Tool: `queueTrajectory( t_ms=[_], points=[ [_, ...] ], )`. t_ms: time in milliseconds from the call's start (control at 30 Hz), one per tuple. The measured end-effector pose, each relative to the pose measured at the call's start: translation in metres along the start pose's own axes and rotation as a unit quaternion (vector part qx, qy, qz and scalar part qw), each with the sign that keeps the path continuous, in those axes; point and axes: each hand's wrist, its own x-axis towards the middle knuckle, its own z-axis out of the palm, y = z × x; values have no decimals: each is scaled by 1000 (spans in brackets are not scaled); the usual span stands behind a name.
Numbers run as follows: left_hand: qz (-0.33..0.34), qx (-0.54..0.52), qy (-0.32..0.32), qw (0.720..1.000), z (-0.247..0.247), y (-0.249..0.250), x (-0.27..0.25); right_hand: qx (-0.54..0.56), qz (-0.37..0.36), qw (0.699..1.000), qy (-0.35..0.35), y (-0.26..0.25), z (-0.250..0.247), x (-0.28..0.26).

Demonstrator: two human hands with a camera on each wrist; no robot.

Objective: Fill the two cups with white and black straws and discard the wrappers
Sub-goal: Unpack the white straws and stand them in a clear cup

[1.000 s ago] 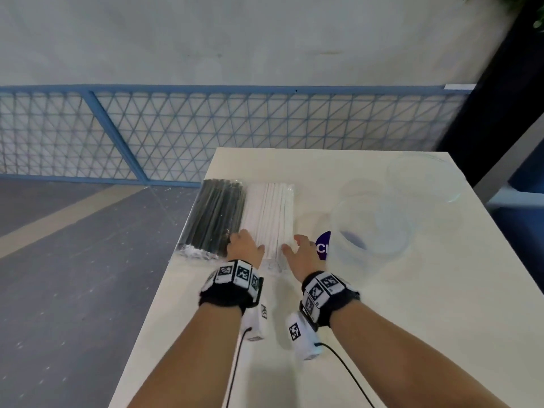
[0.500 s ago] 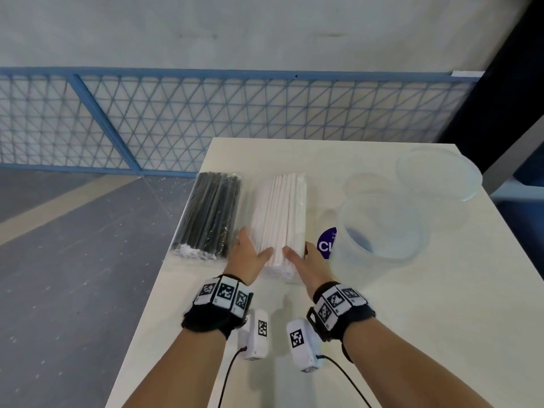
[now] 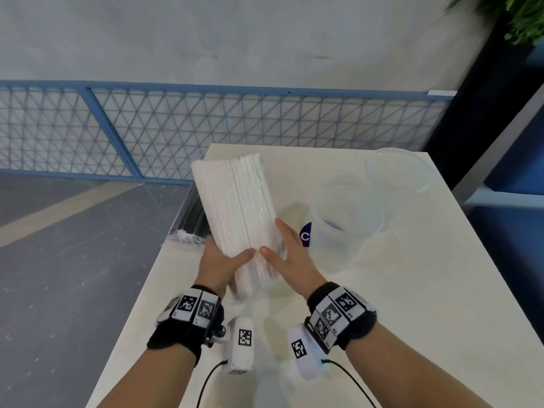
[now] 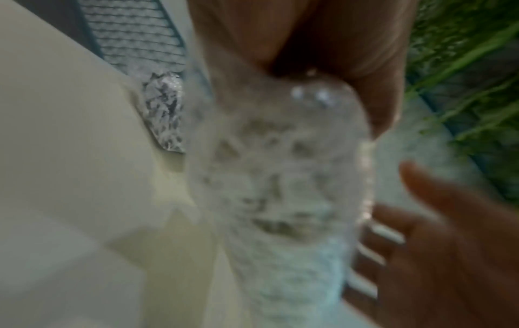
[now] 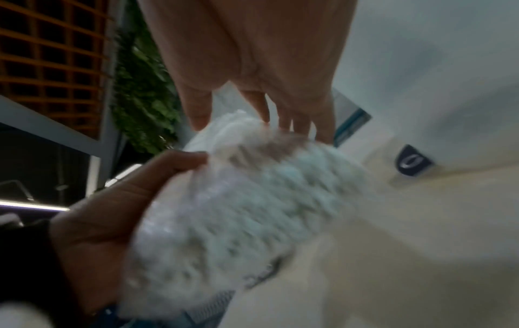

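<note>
Gripping the white straw pack [image 3: 235, 207] tilted above the table [image 3: 412, 290] — left hand [image 3: 219, 265] fingers curled round, right hand [image 3: 290, 259] apparently likewise.

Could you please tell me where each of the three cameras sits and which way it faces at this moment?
Head: worn on the head, facing forward and down at the table; shows both forearms and hands.
Left wrist: looks along the left hand at the white straw pack; right hand shows too.
Right wrist: looks along the right hand at the pack's end; left hand shows.
All three share the pack.
</note>
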Motion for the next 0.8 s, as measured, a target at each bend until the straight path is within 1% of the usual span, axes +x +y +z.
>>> queueTrajectory(
  t_ms=[67,100,167,200,267,333,400,433,467,500,567,633,700,733,800],
  points=[
    [58,87,31,994,8,1,-20,26,-9,1000,-13,-16,1,-8],
    [97,131,42,986,13,1,-31,57,-11,998,-8,-24,1,-12],
    [155,200,33,967,26,0,-52,113,-21,993,28,-36,1,-20],
    [157,211,11,965,31,-2,-60,119,-25,991,58,-39,0,-25],
    [150,193,-47,968,40,-5,-72,117,-34,986,114,-40,-1,-35],
    [189,207,-99,955,42,-11,-75,107,-39,982,149,-39,-7,-47],
    [249,204,-166,932,39,-13,-74,101,-36,983,146,-33,-20,-54],
    [267,200,-188,924,36,-10,-73,110,-33,984,134,-29,-28,-56],
    [263,184,-202,925,34,-4,-69,131,-29,983,124,-26,-35,-59],
    [240,161,-212,934,32,3,-64,167,-22,979,118,-21,-42,-61],
    [166,136,-237,948,28,18,-52,249,-3,963,107,-12,-53,-66],
    [103,137,-281,944,25,28,-41,295,18,952,76,-4,-58,-72],
    [66,94,-314,943,27,30,-36,301,37,952,47,2,-59,-76],
    [50,61,-317,945,31,29,-37,288,38,956,48,3,-59,-77],
    [36,17,-314,949,39,27,-39,226,8,970,87,5,-58,-79]
  ],
)
